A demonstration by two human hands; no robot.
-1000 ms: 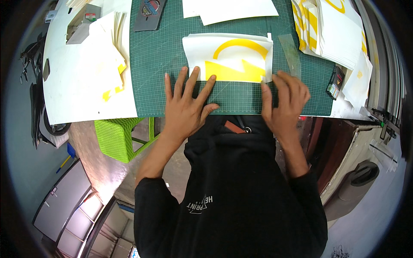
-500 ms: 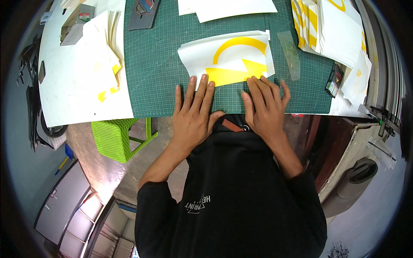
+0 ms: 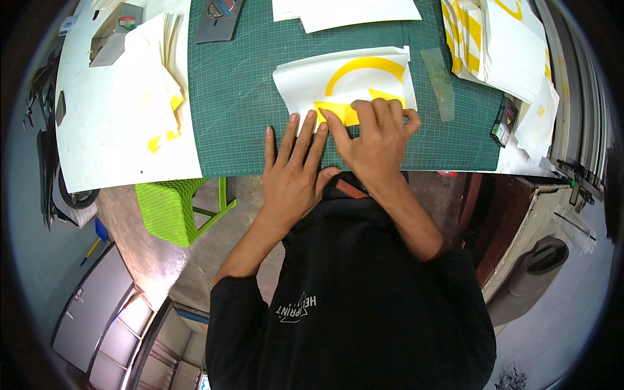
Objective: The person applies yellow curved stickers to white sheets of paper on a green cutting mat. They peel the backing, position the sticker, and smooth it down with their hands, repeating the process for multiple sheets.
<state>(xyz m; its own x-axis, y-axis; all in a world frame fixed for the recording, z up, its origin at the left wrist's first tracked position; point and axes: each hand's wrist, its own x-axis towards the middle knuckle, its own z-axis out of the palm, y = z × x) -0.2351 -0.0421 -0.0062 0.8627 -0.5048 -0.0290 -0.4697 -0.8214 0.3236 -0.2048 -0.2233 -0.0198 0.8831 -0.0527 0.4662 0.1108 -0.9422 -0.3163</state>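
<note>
At the far left, a dark flat object (image 3: 61, 108) lies on the white table (image 3: 88, 146), with a grey box (image 3: 107, 49) farther back. Just beside the box sits a pile of white and yellow papers (image 3: 143, 81); a green stool (image 3: 166, 211) stands below the table's near edge. Next comes the green cutting mat (image 3: 237, 84), with a grey pad (image 3: 216, 23) at its far left.

The left hand (image 3: 289, 179) lies flat, fingers spread, its tips at the near left edge of a printed sheet (image 3: 302, 81) — white with yellow shapes, set slightly askew mid-mat. White sheets (image 3: 364, 14) lie beyond it. The right hand (image 3: 376, 140) is over the sheet's near edge, fingers curled and thumb stretched leftward onto the yellow — whether they pinch the paper, I cannot tell.

Farther right are a clear strip (image 3: 437, 84), a thick stack of papers (image 3: 513, 55) and a small dark box (image 3: 504, 122).
</note>
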